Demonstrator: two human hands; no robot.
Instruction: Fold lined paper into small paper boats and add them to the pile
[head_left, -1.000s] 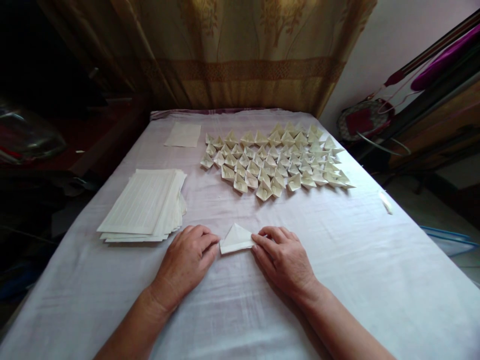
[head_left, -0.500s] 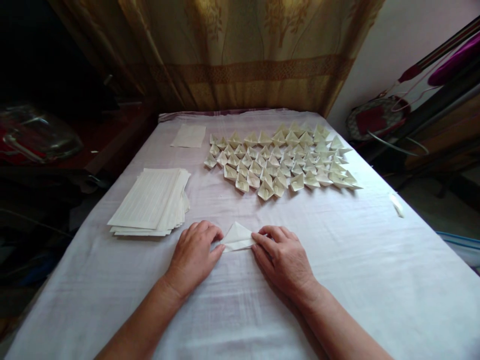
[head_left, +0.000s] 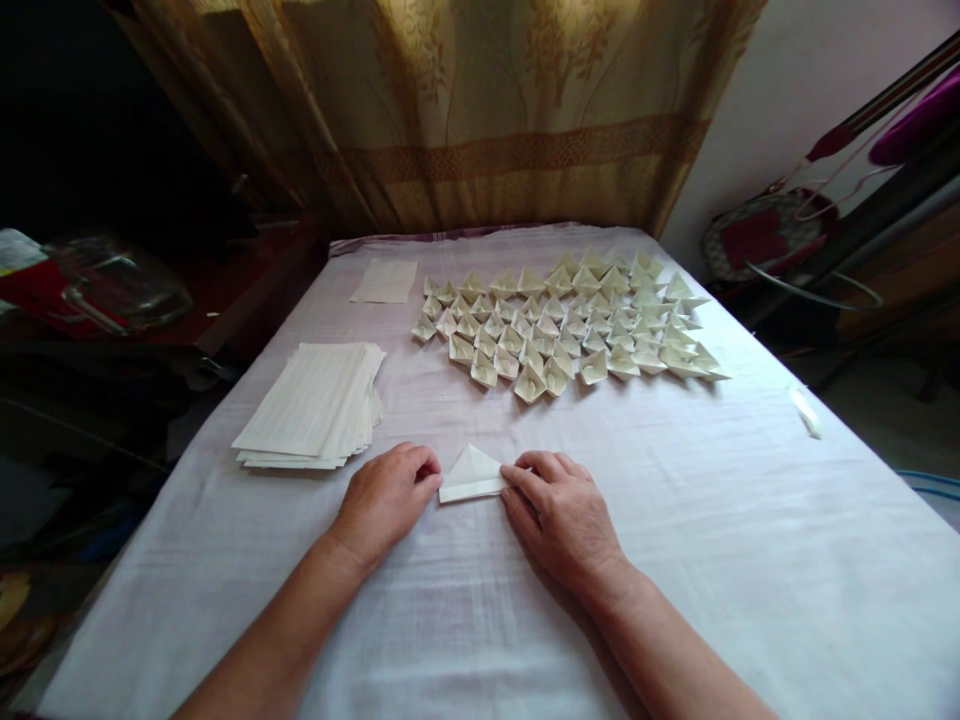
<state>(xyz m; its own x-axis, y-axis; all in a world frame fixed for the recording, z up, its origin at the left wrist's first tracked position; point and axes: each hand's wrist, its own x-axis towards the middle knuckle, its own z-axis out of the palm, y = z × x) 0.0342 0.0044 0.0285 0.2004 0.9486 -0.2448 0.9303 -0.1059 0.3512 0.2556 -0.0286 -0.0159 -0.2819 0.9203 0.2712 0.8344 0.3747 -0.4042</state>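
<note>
A small white sheet of paper, folded into a triangle with a flat band along its bottom, lies on the cloth between my hands. My right hand grips its right end, with the thumb below and fingertips on top, so that corner is hidden. At the left end, my left hand rests with thumb and fingertips drawn together right beside the paper's edge. That left corner shows in full, outside the fingers. Beyond them stand many folded paper boats in close rows.
A stack of lined paper sheets lies on the left, with a single square sheet behind it. On the right side of the white tablecloth is a small white object. A glass jar stands on the dark red furniture at left.
My left fingers have come off the paper's left corner and drawn slightly left. The bottom band now lies flat and even. My right hand stays in place; the view has shifted slightly.
</note>
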